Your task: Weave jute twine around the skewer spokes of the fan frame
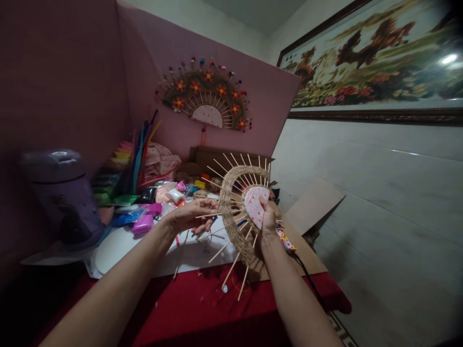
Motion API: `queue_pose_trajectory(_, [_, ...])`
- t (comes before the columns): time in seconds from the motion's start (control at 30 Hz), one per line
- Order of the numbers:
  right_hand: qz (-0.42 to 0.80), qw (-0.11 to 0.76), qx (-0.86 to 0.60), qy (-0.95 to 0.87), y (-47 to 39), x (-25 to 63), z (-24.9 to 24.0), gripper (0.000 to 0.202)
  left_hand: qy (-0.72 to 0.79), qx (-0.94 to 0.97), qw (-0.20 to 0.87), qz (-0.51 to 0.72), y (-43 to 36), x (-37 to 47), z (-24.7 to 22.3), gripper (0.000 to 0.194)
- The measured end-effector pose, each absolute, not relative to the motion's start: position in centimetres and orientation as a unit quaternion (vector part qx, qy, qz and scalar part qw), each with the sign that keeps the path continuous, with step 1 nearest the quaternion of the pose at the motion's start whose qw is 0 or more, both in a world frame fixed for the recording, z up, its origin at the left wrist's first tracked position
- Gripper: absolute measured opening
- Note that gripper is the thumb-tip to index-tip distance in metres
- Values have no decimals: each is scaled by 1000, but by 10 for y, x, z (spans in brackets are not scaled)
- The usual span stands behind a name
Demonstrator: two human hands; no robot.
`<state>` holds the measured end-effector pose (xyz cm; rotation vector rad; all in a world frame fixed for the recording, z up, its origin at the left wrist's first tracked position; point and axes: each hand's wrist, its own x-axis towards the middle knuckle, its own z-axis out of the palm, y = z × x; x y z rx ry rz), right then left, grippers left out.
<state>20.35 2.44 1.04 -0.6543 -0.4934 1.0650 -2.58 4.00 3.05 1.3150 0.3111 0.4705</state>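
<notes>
A half-round handmade fan is held up over the table, tilted on its side. It has thin wooden sticks radiating through a woven twine band and a pale pink half-disc with red dots. My right hand grips the half-disc, thumb on its front face. At the band's left edge, the thumb and index finger of my left hand close around a stick, while the other fingers curl loosely below. The left fingertips are partly hidden by the sticks and band.
A finished fan with flowers is on the pink board behind. Bags of coloured clay, pipe cleaners and a purple tumbler stand left. A patterned glue-gun-like tool with a black cord lies right, on cardboard.
</notes>
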Motion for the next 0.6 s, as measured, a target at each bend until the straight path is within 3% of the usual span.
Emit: queue_pose_trajectory(0.6, [490, 785, -311, -216, 28, 207, 13, 22, 215, 615, 702, 289, 35, -18, 36, 21])
